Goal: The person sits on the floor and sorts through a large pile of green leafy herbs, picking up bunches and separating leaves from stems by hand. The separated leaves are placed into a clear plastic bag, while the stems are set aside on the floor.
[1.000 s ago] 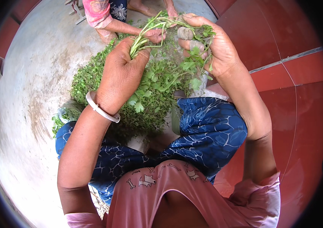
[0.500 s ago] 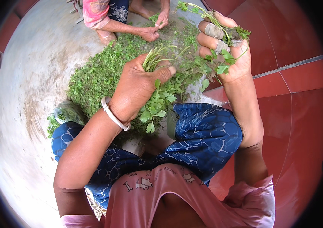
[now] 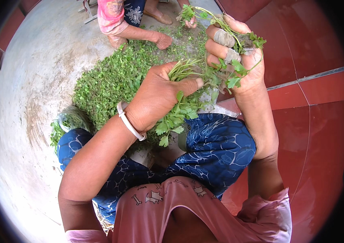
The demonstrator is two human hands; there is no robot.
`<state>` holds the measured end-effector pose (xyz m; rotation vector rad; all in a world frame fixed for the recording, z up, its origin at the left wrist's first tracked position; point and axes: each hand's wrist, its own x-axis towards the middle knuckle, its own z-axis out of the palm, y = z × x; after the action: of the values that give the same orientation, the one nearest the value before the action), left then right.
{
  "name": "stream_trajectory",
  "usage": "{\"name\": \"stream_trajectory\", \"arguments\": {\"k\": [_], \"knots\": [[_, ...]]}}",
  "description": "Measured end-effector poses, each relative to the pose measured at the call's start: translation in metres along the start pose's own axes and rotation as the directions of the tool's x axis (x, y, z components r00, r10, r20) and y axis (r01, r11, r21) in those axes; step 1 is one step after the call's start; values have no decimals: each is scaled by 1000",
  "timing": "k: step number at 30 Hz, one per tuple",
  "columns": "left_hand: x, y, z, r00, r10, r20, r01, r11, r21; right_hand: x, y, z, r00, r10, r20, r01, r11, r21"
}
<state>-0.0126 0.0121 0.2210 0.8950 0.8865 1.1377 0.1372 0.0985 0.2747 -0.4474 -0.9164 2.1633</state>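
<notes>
My left hand (image 3: 156, 95) is closed round a bunch of leafy green herbs (image 3: 174, 117). Cut-looking pale stems poke out above the thumb, and the leaves hang below it. A white bangle circles that wrist. Up on the right, my right hand (image 3: 247, 67) has its palm turned up and its fingers curled over a thin herb sprig (image 3: 234, 82). Grey tape wraps two of those fingers. The sprig's long stem arches over the fingertips and ends in leaves at the far side. Beneath both hands spreads a large pile of herb leaves (image 3: 107, 81).
Across the pile a co-worker's hand (image 3: 164, 41) reaches into the greens, the other close to my sprig. A clear plastic bag (image 3: 74, 118) of greens lies by my left knee. Red tiles (image 3: 293, 133) rise at the right; concrete floor (image 3: 22, 105) extends left.
My left hand has moved right with its bunch, closer to my right hand. The right hand shifted slightly left. The co-worker's hands, together before, are now apart.
</notes>
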Motion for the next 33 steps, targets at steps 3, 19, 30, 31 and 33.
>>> {"name": "stream_trajectory", "arguments": {"k": [3,19,30,31,33], "knots": [[-5,5,-5,1000,-29,7,29,999,-44,-3,-2,-2,987,-116,-112,111,992,-54],[-13,14,-31,993,-1,-122,11,996,88,-10,20,-14,991,113,-74,-130,645,-753],[-11,3,-34,996,47,-73,-31,977,211,-10,20,-19,950,310,-46,-192,460,-867],[-11,4,-32,996,39,-79,-23,980,200,-11,20,-19,951,306,-39,-184,460,-869],[-12,6,-31,996,31,-82,-17,985,174,-12,19,-18,952,304,-35,-191,501,-844]]}}
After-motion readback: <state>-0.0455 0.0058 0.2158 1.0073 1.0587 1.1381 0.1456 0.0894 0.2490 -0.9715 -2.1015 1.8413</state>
